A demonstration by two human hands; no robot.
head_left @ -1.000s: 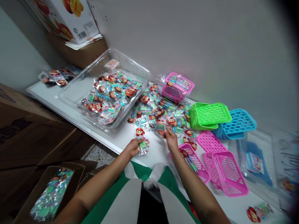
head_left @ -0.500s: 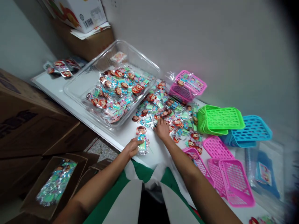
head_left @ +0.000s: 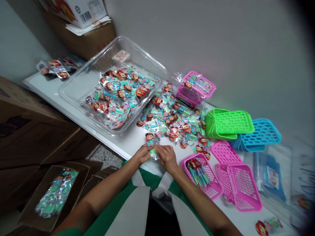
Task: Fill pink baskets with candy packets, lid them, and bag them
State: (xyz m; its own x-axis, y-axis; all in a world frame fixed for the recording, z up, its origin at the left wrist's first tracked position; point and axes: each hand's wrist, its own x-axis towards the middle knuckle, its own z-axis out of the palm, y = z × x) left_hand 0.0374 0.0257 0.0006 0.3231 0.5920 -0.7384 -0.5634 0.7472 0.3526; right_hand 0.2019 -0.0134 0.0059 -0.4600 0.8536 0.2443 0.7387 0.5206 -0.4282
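Observation:
Near the table's front edge, my left hand (head_left: 143, 153) grips a small clear packet (head_left: 150, 138) printed with a brown-haired cartoon figure, with pale green contents below. Closed fingers of my right hand (head_left: 167, 157) pinch at the right side of this same packet; whether they hold a second packet against it is hidden. Just beyond both hands spreads a loose pile of similar cartoon packets (head_left: 172, 118). A clear plastic tub (head_left: 86, 77) holding many more stands to the left of the pile.
Right of my hands stands a pink basket (head_left: 214, 183) with upright packets inside, beside other pink baskets (head_left: 246, 190). Green baskets (head_left: 231, 123) and blue baskets (head_left: 263, 134) are stacked behind. An opened carton (head_left: 83, 177) with packets sits below at left. A wall rises behind the table.
My right hand has drawn back from the pile to the packet in my left hand. The view has shifted slightly, and the packets inside the near pink basket now show.

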